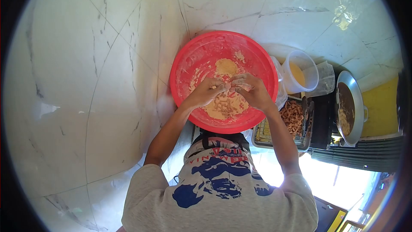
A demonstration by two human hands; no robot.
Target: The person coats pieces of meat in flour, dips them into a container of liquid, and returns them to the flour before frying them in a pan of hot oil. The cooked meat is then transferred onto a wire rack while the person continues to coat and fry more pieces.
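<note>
Both hands are over a large red basin [184, 56] whose inside is dusted with flour [214, 111]. My left hand [207, 91] is closed, its fingertips pinched together near the basin's middle. Close beside it, my right hand [251, 91] is also closed, and the fingertips of the two hands almost meet. Something small and pale may be between them, but the fingers hide most of it. Below the hands, several flour-coated strips [225, 104] lie in the flour. A mound of yellowish crumbly powder [226, 67] sits toward the basin's far side.
Right of the basin stands a translucent tub [312, 78] of yellow liquid [297, 74]. In front of it, a tray [261, 139] with a wire rack holds browned fried pieces [292, 117]. Farther right, a wide metal pan [357, 120] contains dark oil [346, 103]. Tiled walls [128, 60] rise left and behind.
</note>
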